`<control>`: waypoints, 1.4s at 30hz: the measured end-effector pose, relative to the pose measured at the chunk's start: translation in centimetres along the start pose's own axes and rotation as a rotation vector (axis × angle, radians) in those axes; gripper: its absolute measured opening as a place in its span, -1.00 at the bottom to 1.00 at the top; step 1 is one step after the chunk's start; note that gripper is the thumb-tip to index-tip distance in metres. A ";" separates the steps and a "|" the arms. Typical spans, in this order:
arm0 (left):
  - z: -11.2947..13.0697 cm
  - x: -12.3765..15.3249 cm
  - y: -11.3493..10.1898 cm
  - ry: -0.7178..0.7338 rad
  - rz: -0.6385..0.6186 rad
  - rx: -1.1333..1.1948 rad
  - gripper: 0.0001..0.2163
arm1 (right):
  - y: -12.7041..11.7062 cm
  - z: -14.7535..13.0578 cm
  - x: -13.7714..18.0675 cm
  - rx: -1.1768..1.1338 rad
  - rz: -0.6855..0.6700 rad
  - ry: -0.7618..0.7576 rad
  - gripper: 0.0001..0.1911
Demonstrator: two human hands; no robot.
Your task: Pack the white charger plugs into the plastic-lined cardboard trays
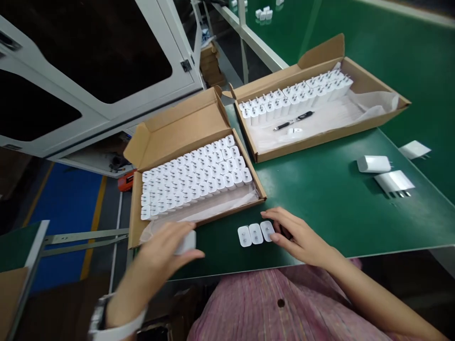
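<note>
Three white plug-in chargers (256, 233) stand side by side on the green table, pins up. My right hand (298, 237) is at the rightmost charger (266, 229), with the thumb on its right edge and the fingertips at its far side. Slightly blurred, my left hand (161, 251) is closed around another white charger (187, 242), partly hidden by the fingers. It is beside the near edge of an open cardboard box (263, 195), which holds several rows of chargers (195, 175) with pins up and a white liner showing at the front.
A second open box (313, 148) behind holds two rows of chargers (295, 97), a pen (293, 121) and a small white piece (295, 131). Several loose chargers (374, 164) lie at the right. A white-framed cabinet (142, 102) stands at the left.
</note>
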State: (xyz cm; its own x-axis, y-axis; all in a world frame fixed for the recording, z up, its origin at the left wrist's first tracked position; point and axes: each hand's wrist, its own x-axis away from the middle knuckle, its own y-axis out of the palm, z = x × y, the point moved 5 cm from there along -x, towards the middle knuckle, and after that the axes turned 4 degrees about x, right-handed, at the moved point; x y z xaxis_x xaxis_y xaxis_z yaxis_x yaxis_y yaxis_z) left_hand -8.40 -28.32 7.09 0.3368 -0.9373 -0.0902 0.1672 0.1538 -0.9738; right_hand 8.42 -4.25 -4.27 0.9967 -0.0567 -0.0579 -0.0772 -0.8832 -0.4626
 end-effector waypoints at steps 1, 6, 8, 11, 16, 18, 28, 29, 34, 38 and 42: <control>1.9 -0.4 1.8 0.046 -0.033 0.028 -0.50 | -0.2 0.0 0.0 -0.019 0.030 0.000 -0.60; 6.9 -3.8 8.8 0.052 -0.078 0.028 -0.28 | -0.6 0.2 0.2 -0.100 0.076 -0.013 -0.53; 7.7 -5.1 9.9 -0.017 -0.105 -0.036 -0.19 | -0.5 0.1 0.2 -0.134 0.059 -0.024 -0.47; 9.0 -6.6 10.3 -0.117 -0.146 -0.152 -0.21 | -0.5 -0.2 0.2 -0.177 0.039 -0.031 -0.41; 10.4 -7.7 10.5 -0.169 -0.165 -0.229 -0.57 | -0.4 -0.1 0.1 -0.206 0.089 -0.029 -0.41; 10.3 -7.7 10.0 -0.150 -0.160 -0.183 -0.59 | -0.7 0.2 0.1 -0.245 0.199 -0.034 -0.44; 5.3 -12.6 2.0 -0.249 0.036 -0.351 -0.57 | -2.2 1.1 0.8 -0.358 0.548 -0.015 -0.65; 4.8 -13.5 2.6 -0.249 -0.044 -0.369 -0.59 | -2.3 1.2 0.8 -0.353 0.553 -0.019 -0.65; 3.7 -15.9 6.1 -0.273 -0.133 -0.329 -0.61 | -2.5 1.2 0.6 -0.338 0.584 -0.019 -0.67; 2.5 -15.5 7.0 -0.324 -0.055 -0.172 -0.38 | -3.4 0.4 0.6 -0.220 0.647 -0.028 -0.69; 1.9 -15.3 6.8 -0.274 -0.019 -0.043 -0.30 | -8.4 1.3 3.0 0.253 0.920 0.063 -0.67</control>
State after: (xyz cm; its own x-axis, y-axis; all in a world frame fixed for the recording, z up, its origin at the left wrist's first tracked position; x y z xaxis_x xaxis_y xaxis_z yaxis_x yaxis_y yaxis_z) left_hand -10.63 -12.30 2.21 0.5732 -0.8192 -0.0178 0.1380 0.1179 -0.9834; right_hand 12.07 3.64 -1.73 0.5416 -0.7100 -0.4501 -0.8269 -0.3536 -0.4373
